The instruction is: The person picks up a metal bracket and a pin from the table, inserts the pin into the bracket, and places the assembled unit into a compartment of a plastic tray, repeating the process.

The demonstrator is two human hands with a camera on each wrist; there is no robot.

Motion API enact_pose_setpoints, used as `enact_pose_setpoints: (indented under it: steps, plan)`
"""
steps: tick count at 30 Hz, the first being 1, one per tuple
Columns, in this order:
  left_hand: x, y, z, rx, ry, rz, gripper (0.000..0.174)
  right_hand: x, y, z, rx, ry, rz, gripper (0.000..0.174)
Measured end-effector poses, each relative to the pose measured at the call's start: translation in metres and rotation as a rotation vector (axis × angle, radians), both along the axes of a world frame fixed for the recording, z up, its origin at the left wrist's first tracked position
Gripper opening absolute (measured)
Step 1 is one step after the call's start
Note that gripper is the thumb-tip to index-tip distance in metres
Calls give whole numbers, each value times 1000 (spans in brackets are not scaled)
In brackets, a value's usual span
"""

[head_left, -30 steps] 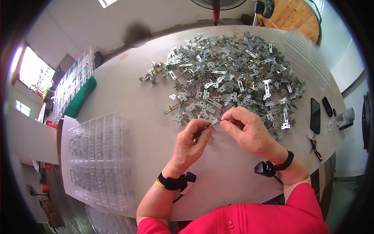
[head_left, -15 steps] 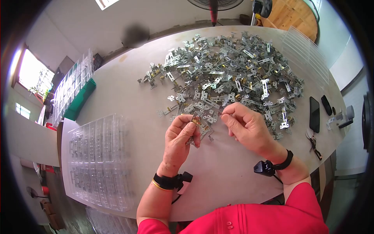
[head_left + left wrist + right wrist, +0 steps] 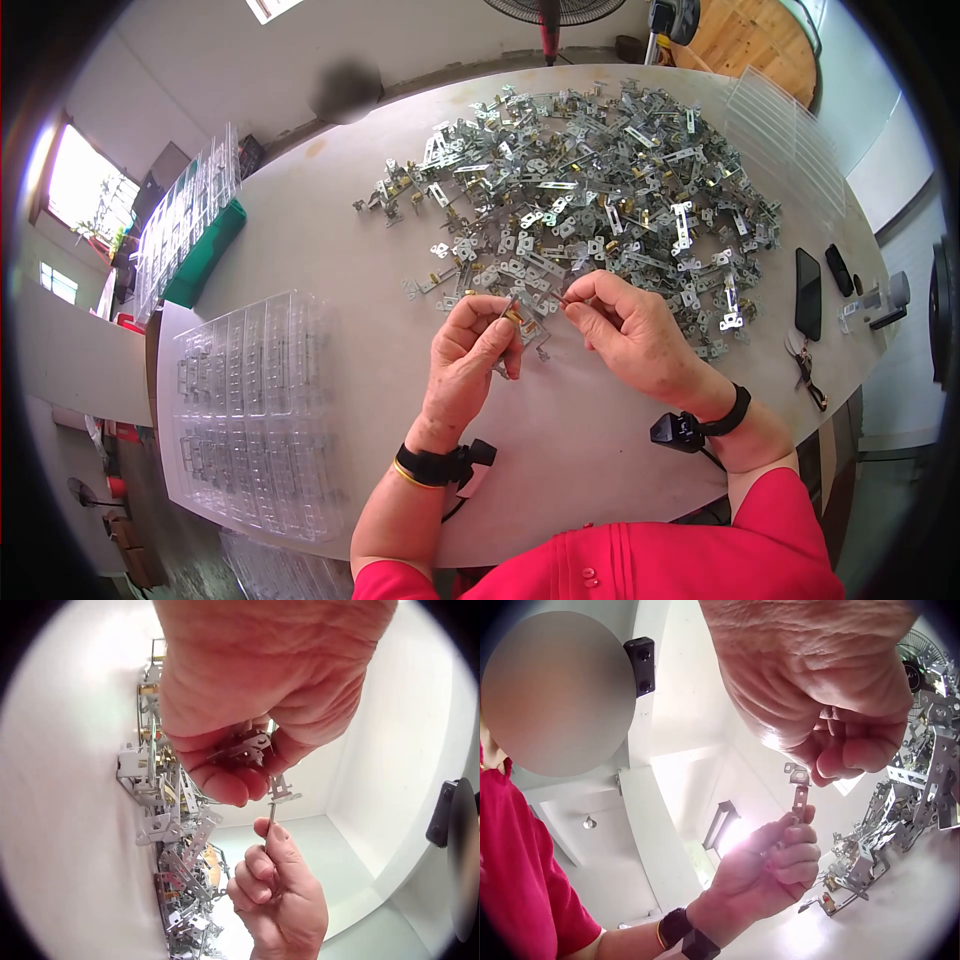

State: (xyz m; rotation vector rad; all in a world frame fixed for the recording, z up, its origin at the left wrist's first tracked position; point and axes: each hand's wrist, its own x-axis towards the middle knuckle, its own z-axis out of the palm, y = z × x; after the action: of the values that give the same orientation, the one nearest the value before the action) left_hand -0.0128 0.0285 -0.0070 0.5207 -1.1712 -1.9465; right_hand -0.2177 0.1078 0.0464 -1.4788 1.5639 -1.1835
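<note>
The left hand (image 3: 465, 350) holds a small metal bracket with a brass-coloured bit between thumb and curled fingers, near the front edge of the heap. In the left wrist view, metal pieces (image 3: 255, 742) show inside its grip, and a flat end (image 3: 285, 796) sticks out. Facing it, the right hand (image 3: 635, 330) pinches a thin metal pin (image 3: 271, 817) between thumb and forefinger, its tip at that flat end. In the right wrist view the bracket (image 3: 800, 796) stands up from the left hand (image 3: 769, 874), just below the right fingertips (image 3: 832, 765).
A large heap of metal brackets (image 3: 600, 180) covers the table's back middle. Clear compartment trays (image 3: 250, 410) lie at the left, with a green bin (image 3: 205, 255) behind. At the right are a phone (image 3: 808, 295), cutters (image 3: 803, 370) and another clear tray (image 3: 785, 140).
The left hand first drew back and turned upright with the bracket, then shifted slightly right. The right hand moved a little away, then slightly back toward it, still pinching the pin.
</note>
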Motion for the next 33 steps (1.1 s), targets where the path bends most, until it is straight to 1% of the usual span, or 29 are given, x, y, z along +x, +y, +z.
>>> enact_pose_setpoints:
  steps: [4,7,9,10,12,13,15,16,18,22,24,25,27,28,30,31,33]
  plan:
    - [0,0,-1,-30,-26,3,22,-1,1,1,26,14,4,12]
    - [-1,2,1,-51,-78,25,17,-2,2,5,73,0,13,17]
    - [-2,3,2,-101,-132,-14,17,-1,2,9,125,-97,52,20]
    - [-2,4,3,-101,-132,-14,17,-2,2,9,126,-97,52,20]
    - [-2,5,4,-96,-165,-31,17,-4,1,10,226,-239,100,23]
    - [-1,5,4,-96,-166,-31,17,-4,1,11,226,-239,100,23]
    - [-1,5,3,-88,-168,-42,17,-5,0,12,322,-379,98,25]
    - [-2,5,4,-88,-167,-44,17,-7,-1,12,322,-378,96,25]
    - [-1,5,6,-97,-208,-59,16,-12,-3,10,368,-458,171,24]
    - [-1,6,4,-119,-190,-85,17,-14,-4,13,423,-413,163,23]
    - [-1,7,7,-117,-210,-131,18,-13,-4,13,441,-388,143,23]
    - [-1,7,8,-117,-210,-129,18,-13,-4,12,442,-388,145,23]
    - [-1,8,10,-118,-211,-185,19,-13,-4,3,294,-350,129,19]
    - [-1,7,10,-119,-211,-185,19,-14,-5,-1,294,-350,129,19]
    - [-2,7,9,-126,-219,-191,18,-16,-5,-7,125,-122,88,16]
    - [-2,7,9,-127,-219,-191,18,-15,-4,-4,124,-122,88,16]
    - [-1,5,7,-65,-212,-127,20,-12,-2,6,37,-89,18,11]
